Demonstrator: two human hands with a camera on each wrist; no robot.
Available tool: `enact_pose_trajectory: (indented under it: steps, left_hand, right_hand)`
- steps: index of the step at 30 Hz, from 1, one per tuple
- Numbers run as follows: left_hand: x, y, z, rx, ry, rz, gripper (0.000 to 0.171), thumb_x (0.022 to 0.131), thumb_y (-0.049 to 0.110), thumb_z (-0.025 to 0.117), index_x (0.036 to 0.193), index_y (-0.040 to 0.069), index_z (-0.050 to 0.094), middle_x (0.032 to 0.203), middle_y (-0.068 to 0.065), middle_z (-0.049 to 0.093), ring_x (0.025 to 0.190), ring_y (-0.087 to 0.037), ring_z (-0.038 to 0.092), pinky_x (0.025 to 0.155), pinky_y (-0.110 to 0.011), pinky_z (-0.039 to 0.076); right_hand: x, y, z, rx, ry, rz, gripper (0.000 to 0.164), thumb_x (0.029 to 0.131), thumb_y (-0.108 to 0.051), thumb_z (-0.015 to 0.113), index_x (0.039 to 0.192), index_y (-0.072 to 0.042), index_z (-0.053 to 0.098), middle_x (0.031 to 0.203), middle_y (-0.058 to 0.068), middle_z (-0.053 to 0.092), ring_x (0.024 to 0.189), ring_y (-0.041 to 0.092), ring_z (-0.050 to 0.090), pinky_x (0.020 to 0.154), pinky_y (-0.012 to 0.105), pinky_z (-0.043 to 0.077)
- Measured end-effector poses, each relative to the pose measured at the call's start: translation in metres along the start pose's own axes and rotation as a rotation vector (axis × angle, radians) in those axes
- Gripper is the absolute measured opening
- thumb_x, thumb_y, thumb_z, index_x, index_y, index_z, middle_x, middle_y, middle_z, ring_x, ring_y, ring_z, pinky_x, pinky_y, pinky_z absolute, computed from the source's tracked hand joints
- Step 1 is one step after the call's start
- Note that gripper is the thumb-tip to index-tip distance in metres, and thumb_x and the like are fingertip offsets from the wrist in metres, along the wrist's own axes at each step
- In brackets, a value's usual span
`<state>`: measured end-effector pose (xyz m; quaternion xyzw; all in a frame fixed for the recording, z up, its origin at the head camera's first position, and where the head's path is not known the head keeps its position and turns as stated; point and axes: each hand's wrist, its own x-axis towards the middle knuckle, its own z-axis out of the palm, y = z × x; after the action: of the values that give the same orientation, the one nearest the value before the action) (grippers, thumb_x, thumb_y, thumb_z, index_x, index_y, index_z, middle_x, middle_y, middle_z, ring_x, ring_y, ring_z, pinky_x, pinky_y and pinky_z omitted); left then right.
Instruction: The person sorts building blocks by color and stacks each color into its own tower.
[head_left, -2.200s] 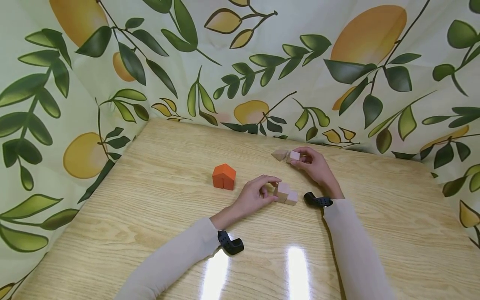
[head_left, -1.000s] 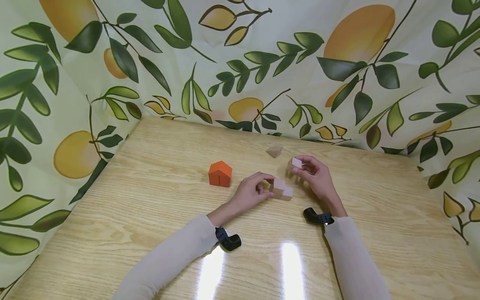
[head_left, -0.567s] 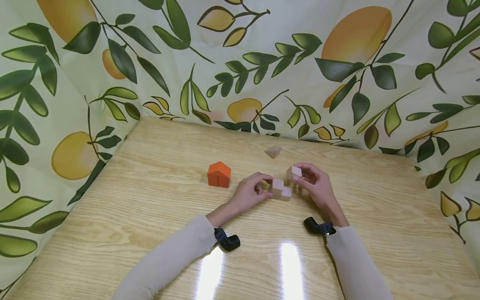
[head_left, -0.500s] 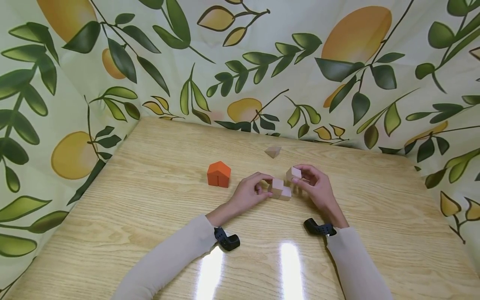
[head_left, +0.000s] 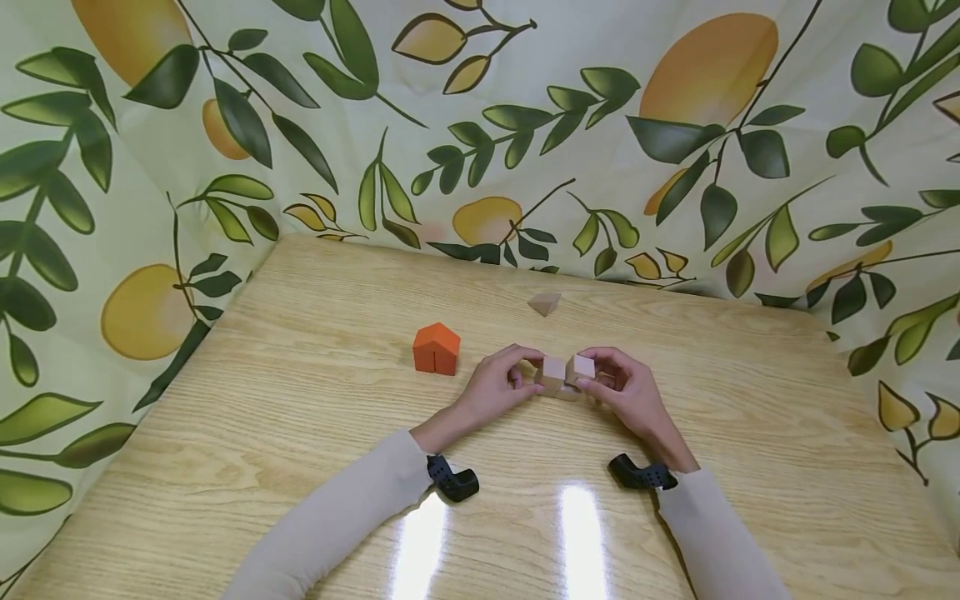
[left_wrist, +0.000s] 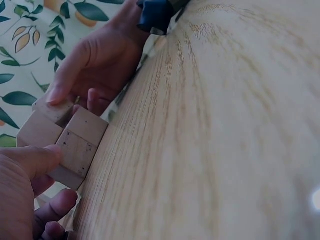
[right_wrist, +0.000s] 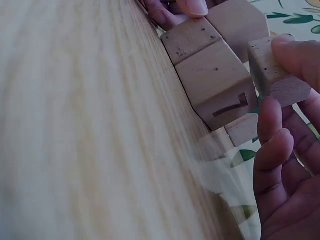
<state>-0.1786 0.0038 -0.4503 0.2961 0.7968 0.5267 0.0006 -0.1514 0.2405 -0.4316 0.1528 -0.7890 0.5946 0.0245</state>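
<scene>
Two plain wooden cubes lie side by side on the wooden table [head_left: 337, 333]; the right-hand lower cube [right_wrist: 215, 82] carries a dark mark on its end. On the left one sits an upper cube [head_left: 552, 371]. My left hand [head_left: 497, 383] pinches the left side of this stack between thumb and fingers. My right hand [head_left: 632, 396] pinches another wooden cube [right_wrist: 280, 75] over the lower right cube, beside the upper one. In the right wrist view a narrow gap shows between this held cube and the stack.
An orange house-shaped block piece [head_left: 437, 348] stands left of my left hand. Behind the stack lies a wooden wedge-like block [head_left: 544, 303]. A fruit-patterned cloth [head_left: 487, 125] hangs along the table's back and left edges. Both wrists wear black camera bands [head_left: 453, 479].
My right hand has brought its cube from beside the wedge-like block at the back, forward and left to above the lower right cube. My left hand has kept its grip on the stack.
</scene>
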Motion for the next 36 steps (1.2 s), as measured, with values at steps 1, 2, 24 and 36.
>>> enact_pose_trajectory:
  steps: [1, 2, 24, 36]
  left_hand:
    - [0.0, 0.0, 0.0, 0.002, 0.001, -0.002, 0.039, 0.082, 0.013, 0.077, 0.118, 0.01, 0.063, 0.106, 0.0, 0.062, 0.064, -0.006, 0.05, 0.059, -0.021, 0.042]
    - [0.0, 0.0, 0.0, 0.003, 0.001, -0.003, 0.039, 0.082, 0.012, 0.077, 0.118, 0.01, 0.063, 0.106, 0.0, 0.062, 0.064, -0.006, 0.05, 0.059, -0.021, 0.042]
    - [0.001, -0.001, 0.0, -0.005, -0.006, -0.003, 0.039, 0.082, 0.013, 0.077, 0.118, 0.011, 0.063, 0.105, -0.003, 0.063, 0.063, -0.007, 0.05, 0.059, -0.021, 0.042]
    - [0.001, -0.001, 0.0, 0.003, -0.008, -0.004, 0.039, 0.082, 0.012, 0.077, 0.118, 0.01, 0.063, 0.105, -0.004, 0.063, 0.063, -0.006, 0.05, 0.058, -0.021, 0.042]
  right_hand:
    - [-0.001, -0.004, 0.001, -0.006, -0.006, -0.004, 0.032, 0.083, 0.009, 0.068, 0.115, 0.008, 0.059, 0.098, 0.015, 0.056, 0.079, 0.018, 0.054, 0.056, 0.025, 0.048]
    - [-0.001, -0.008, 0.002, -0.011, -0.011, -0.009, 0.032, 0.083, 0.01, 0.067, 0.114, 0.008, 0.059, 0.097, 0.016, 0.056, 0.078, 0.018, 0.054, 0.056, 0.025, 0.047]
    - [-0.003, -0.017, 0.006, -0.076, -0.035, -0.014, 0.034, 0.082, 0.008, 0.07, 0.114, 0.004, 0.061, 0.099, 0.009, 0.058, 0.078, 0.017, 0.052, 0.059, 0.023, 0.044]
    - [-0.004, -0.016, 0.007, -0.071, -0.047, -0.032, 0.035, 0.081, 0.009, 0.07, 0.115, 0.005, 0.061, 0.096, 0.013, 0.057, 0.076, 0.02, 0.051, 0.061, 0.024, 0.045]
